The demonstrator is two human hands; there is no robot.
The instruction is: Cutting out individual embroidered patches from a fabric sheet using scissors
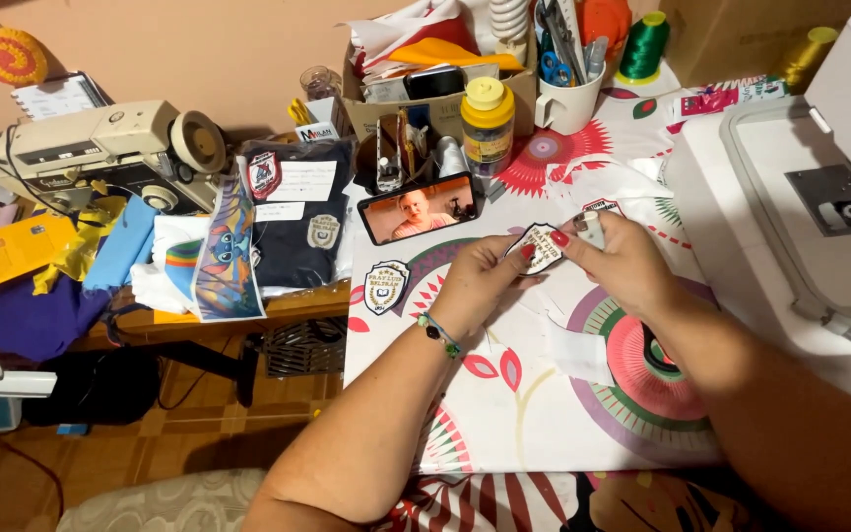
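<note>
My left hand (480,281) pinches a small shield-shaped embroidered patch (541,248) above the flowered tablecloth (524,404). My right hand (618,261), with red nails, touches the same patch at its right edge and also grips a small pale object (593,229) between its fingers. A second shield-shaped patch (386,287) lies flat on the cloth to the left of my hands. A beaded bracelet is on my left wrist.
A phone (418,209) playing a video leans behind my hands. A yellow-capped bottle (488,123), a cup of scissors (568,94) and thread spools stand at the back. A white sewing machine (800,197) is at right, an old machine (91,148) and folded cloths at left.
</note>
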